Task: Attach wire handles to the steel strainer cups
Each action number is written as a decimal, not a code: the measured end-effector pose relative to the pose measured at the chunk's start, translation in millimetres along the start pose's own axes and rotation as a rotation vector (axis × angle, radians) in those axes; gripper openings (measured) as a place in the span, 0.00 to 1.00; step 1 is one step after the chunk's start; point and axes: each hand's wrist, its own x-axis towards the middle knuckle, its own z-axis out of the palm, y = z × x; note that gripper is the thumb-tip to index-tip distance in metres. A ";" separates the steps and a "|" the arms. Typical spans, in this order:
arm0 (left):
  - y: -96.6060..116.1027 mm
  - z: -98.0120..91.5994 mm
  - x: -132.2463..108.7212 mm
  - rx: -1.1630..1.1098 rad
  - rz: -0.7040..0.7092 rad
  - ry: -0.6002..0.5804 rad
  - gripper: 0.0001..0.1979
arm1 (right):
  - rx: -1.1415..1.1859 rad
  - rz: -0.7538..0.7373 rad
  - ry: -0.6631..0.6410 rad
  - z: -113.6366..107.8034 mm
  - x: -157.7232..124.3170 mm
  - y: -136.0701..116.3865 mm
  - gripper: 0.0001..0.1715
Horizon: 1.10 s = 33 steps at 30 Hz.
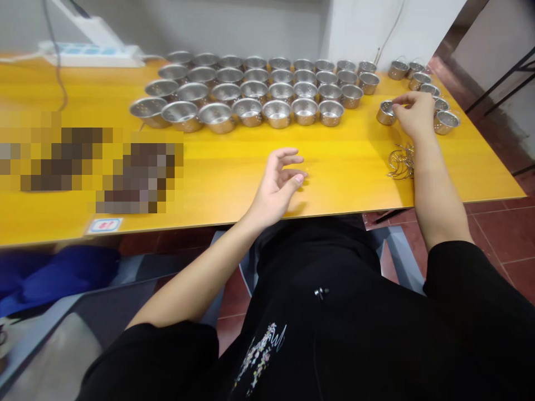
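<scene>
My right hand (414, 114) reaches to the right side of the table, with thumb and fingers pinched at the rim of a small perforated metal cup (385, 113). Below that wrist lies a tangle of curved wire handles (400, 162), partly covered by my forearm. My left hand (278, 186) hovers over the front of the table, fingers apart and holding nothing. Beyond it stand several rows of similar metal cups (277, 115) without visible handles. At the far right, more cups (446, 122) stand in a line; a thin wire handle arches over a cup (398, 69) at the back.
The yellow table (225, 172) has its front edge close to my body. A white power strip (90, 54) with cables lies at the back left. Blurred-out dark items (137, 178) and a small label (104, 225) are at the left. Chair frames and tiled floor show below.
</scene>
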 end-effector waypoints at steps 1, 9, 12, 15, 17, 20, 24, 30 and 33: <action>0.0 -0.4 -0.1 0.000 -0.001 -0.001 0.32 | -0.005 0.006 -0.010 0.1 -0.8 -1.0 0.13; -0.9 0.0 -0.5 -0.018 0.024 -0.010 0.31 | -0.047 0.022 -0.059 0.6 -3.4 -2.9 0.18; 0.2 1.0 -0.7 -0.013 0.021 -0.007 0.31 | -0.064 0.019 -0.052 -1.7 -5.7 -6.6 0.16; 0.9 1.4 -0.6 -0.008 0.009 -0.005 0.32 | -0.067 0.013 -0.062 -3.4 -6.9 -10.1 0.16; 0.8 1.4 -0.3 -0.016 0.014 -0.009 0.32 | -0.057 0.009 -0.073 -2.9 -7.3 -12.0 0.21; 0.7 1.5 0.0 -0.021 0.015 -0.014 0.32 | -0.040 0.002 -0.089 -0.6 -8.2 -14.4 0.22; -0.1 2.6 -0.1 -0.021 0.025 -0.013 0.31 | -0.045 0.005 -0.108 0.5 -9.4 -15.5 0.16; -2.0 3.7 0.1 -0.047 0.040 -0.002 0.31 | -0.061 0.010 -0.128 -1.4 -10.6 -16.4 0.14; -1.4 3.1 0.3 -0.054 0.034 -0.018 0.31 | -0.068 0.005 -0.148 -0.2 -9.6 -15.5 0.13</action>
